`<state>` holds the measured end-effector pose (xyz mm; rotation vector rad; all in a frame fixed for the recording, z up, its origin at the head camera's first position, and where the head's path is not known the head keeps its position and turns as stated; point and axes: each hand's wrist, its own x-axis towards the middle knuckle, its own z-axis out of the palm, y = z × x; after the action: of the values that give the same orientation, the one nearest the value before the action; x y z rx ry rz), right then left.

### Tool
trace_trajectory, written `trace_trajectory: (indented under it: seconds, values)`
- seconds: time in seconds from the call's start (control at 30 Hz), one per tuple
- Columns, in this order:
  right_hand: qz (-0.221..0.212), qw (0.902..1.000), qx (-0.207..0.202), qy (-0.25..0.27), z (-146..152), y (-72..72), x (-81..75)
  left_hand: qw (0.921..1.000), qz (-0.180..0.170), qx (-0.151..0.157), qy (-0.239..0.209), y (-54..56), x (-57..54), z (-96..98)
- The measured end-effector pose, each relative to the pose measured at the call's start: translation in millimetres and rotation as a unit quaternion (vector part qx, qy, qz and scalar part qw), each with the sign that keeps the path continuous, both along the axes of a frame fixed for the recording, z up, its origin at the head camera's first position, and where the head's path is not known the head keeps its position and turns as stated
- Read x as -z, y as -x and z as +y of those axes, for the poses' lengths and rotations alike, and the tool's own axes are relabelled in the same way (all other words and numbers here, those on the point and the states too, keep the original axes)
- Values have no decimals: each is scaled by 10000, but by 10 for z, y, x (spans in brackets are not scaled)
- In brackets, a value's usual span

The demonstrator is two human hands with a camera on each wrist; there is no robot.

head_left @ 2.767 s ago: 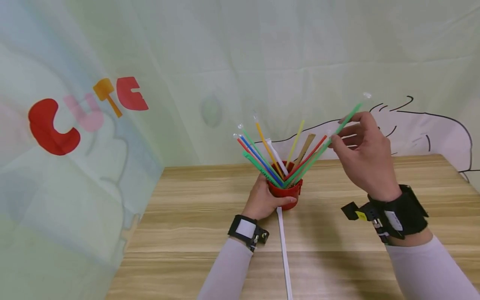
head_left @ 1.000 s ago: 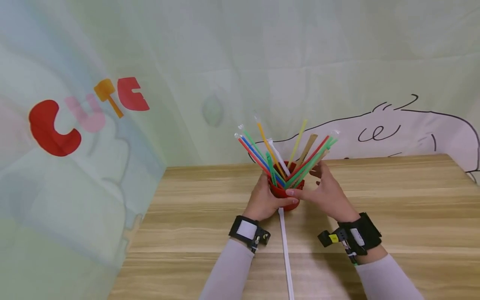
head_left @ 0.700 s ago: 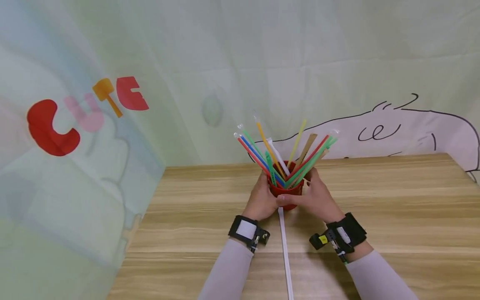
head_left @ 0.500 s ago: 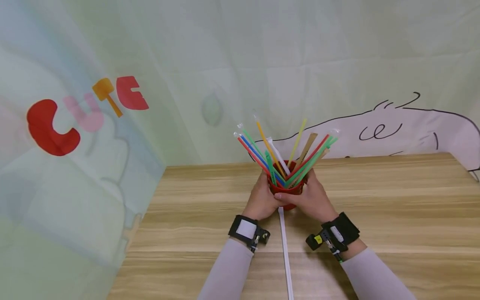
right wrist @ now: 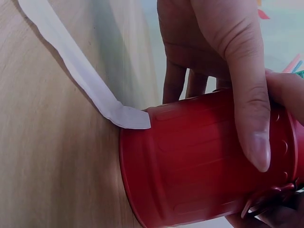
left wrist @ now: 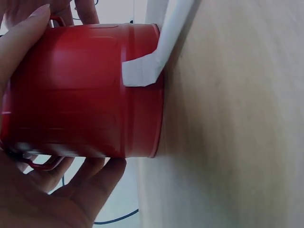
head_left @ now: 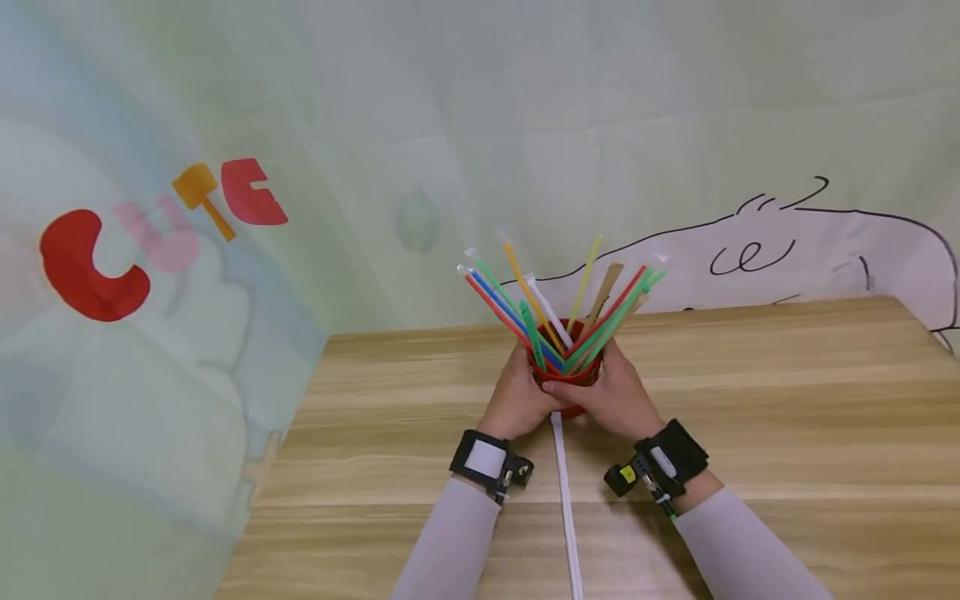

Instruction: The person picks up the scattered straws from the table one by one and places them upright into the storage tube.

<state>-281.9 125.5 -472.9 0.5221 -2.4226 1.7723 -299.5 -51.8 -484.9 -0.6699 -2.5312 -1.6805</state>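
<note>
A red metal bucket [left wrist: 80, 90] stands on the table, holding several wrapped drinking straws [head_left: 592, 342] in green, red, blue, orange, yellow, white and brown, fanned outward. My left hand [head_left: 517, 400] grips its left side, thumb across the front. My right hand [head_left: 622, 396] grips the right side, its thumb overlapping the left one near the rim. In the left wrist view, fingers lie by a small side handle [left wrist: 45, 164]. A flat white strip [right wrist: 71, 57] has one end against the bucket's lower front. The bucket's back is hidden.
The wood-grain table [head_left: 375, 467] runs back to a pale printed curtain [head_left: 420, 125]. Another curtain side with letters stands at the left. From the bucket, the white strip runs toward the front of the table. A black band with a small camera [head_left: 618, 479] sits on the right wrist.
My right hand has left the upper end of a green straw and come down to grip the bucket. A short green straw at the left stands more upright. My left hand stays on the bucket.
</note>
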Motion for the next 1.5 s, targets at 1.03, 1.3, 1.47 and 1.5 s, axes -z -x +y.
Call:
trace_trajectory:
  seconds: [1.03, 1.3, 1.47, 1.5]
  values:
    - [-432, 9988, 108, -197, -6, -45, -61, 9192, -536, -341, 3887, -1303, -373, 52]
    - [-495, 9983, 140, -257, -13, -50, -77, 9099, -269, -343, 4126, -1398, -210, 199]
    - [-496, 9985, 92, -193, -12, -48, -71, 9114, -265, -519, 4075, -1409, -186, 235]
    - [-498, 9986, 86, -183, -12, -47, -70, 9122, -291, -556, 4048, -1408, -183, 237]
